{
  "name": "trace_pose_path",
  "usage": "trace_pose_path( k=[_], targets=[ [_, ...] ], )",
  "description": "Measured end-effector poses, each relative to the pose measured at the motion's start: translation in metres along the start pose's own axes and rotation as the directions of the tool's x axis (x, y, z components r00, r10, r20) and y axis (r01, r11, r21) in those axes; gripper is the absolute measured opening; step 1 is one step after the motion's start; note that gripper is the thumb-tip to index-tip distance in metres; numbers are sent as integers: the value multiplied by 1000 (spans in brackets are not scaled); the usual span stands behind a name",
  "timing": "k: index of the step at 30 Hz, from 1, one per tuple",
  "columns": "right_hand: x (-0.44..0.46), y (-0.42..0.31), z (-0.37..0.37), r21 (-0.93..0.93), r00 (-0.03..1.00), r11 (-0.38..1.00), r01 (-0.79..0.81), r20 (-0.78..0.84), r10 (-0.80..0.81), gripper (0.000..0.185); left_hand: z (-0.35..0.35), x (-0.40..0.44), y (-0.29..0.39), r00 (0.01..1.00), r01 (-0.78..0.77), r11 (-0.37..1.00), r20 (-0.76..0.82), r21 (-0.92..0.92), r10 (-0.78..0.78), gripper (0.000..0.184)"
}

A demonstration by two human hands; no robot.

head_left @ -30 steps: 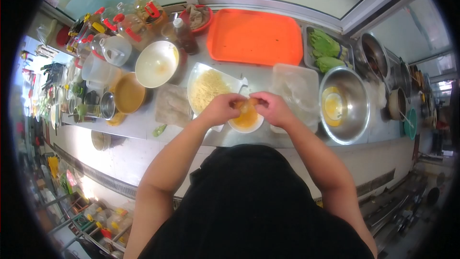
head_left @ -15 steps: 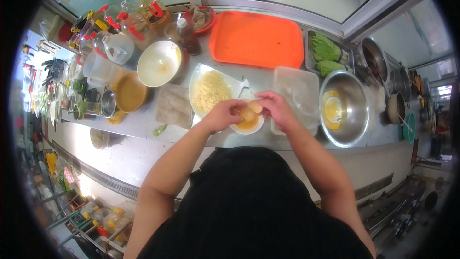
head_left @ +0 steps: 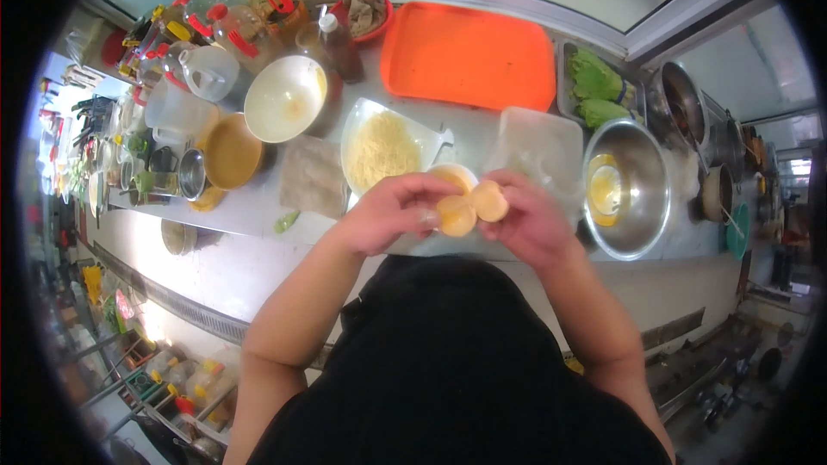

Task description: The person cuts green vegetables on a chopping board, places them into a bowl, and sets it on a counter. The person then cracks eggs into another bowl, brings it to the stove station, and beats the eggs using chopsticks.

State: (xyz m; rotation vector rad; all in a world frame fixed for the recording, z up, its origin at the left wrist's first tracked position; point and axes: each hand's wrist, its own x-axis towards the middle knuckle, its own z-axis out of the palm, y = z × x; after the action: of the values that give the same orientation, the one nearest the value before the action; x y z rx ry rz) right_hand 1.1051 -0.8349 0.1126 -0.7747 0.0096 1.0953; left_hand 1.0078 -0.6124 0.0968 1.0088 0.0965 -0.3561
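My left hand (head_left: pixel 392 213) holds one half of an eggshell (head_left: pixel 456 216), its hollow facing me. In my right hand (head_left: pixel 532 220) is the other shell half (head_left: pixel 489 201), touching or nearly touching the first. Both hands are raised near the counter's front edge, partly over a small white bowl (head_left: pixel 455 174) with orange-yellow egg in it. Just left of that bowl lies a white dish (head_left: pixel 363 114) holding pale shredded food (head_left: pixel 383 148), with a spout-like handle at its right.
An orange tray (head_left: pixel 469 53) lies behind, greens (head_left: pixel 596 82) to its right. A steel bowl (head_left: pixel 650 198) with yellow liquid stands right, beside a translucent container (head_left: pixel 541 148). A cream bowl (head_left: pixel 287 99), brown bowl (head_left: pixel 233 152), cloth (head_left: pixel 312 177) and bottles (head_left: pixel 237 34) are left.
Both hands have come up and toward me from the small bowl. The eggshell, earlier between my fingers over the bowl, now shows as two halves, one in each hand.
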Motion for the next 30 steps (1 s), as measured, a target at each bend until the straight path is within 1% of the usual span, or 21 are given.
trace_pose_path(
  k=[3,4,5,7,8,10,12,13,14,15,16,18,19,21,22,24,26,27,28,29,30],
  targets=[
    [-32,-11,37,23,990,996,84,114,-86,29,41,-27,48,999,53,995,-5,-89,-54,54],
    [-44,-15,56,-171,975,961,217,91,-204,33,56,-38,62,995,73,990,-55,-117,-80,54],
    [-50,-16,67,-206,956,936,284,136,-260,36,62,-48,67,997,48,996,-52,-81,-52,52],
    [-54,-21,79,-168,906,921,352,310,-289,43,59,-54,79,970,-196,972,171,130,173,46],
    [-52,-26,79,-103,863,937,333,433,-259,48,63,-56,77,930,-313,946,226,81,289,43],
    [-41,-22,76,-97,800,953,287,571,-182,59,71,-64,73,913,-381,925,150,-18,379,37],
    [-35,-7,87,62,718,886,460,561,-412,52,80,-73,76,949,-314,949,-50,-27,312,22],
    [-37,-4,90,114,681,851,513,549,-484,51,72,-73,77,960,-276,957,19,-88,278,23],
    [-57,-8,93,16,853,934,358,400,-334,45,64,-68,78,963,-258,959,53,-117,265,24],
    [-57,-8,94,-26,915,962,271,316,-250,43,55,-64,79,964,-237,961,88,-144,251,26],
    [-58,-7,95,-50,961,983,176,226,-161,40,42,-52,77,900,-351,936,262,-41,349,28],
    [-33,-3,93,53,839,921,386,394,-375,43,34,-50,76,800,-474,880,438,42,410,30],
    [-23,-7,92,98,781,889,446,443,-441,45,35,-53,76,825,-445,894,412,56,386,31],
    [-22,-25,88,-88,785,959,269,597,-166,34,31,-55,70,848,-421,904,386,71,364,31],
    [-24,-28,85,-160,770,963,217,635,-68,31,26,-54,61,853,-425,903,362,65,376,41],
    [-31,-12,82,-281,899,901,331,385,-210,45,23,-58,61,943,-291,950,202,114,264,49],
    [-27,0,82,-433,928,821,373,178,-328,44,23,-63,59,998,-34,986,-45,166,42,50],
    [-21,6,81,-518,921,770,373,109,-373,41,31,-63,48,969,77,991,-227,-110,-100,54],
    [-13,12,72,-632,908,674,381,120,-401,43,22,-60,37,967,102,985,-219,-139,-131,55],
    [-6,15,66,-632,905,667,394,141,-401,43,17,-54,23,976,12,988,-214,-154,-45,50],
    [1,17,60,-814,898,441,379,207,-390,45,13,-51,13,971,-2,990,-236,-143,-32,48]
  ],
)
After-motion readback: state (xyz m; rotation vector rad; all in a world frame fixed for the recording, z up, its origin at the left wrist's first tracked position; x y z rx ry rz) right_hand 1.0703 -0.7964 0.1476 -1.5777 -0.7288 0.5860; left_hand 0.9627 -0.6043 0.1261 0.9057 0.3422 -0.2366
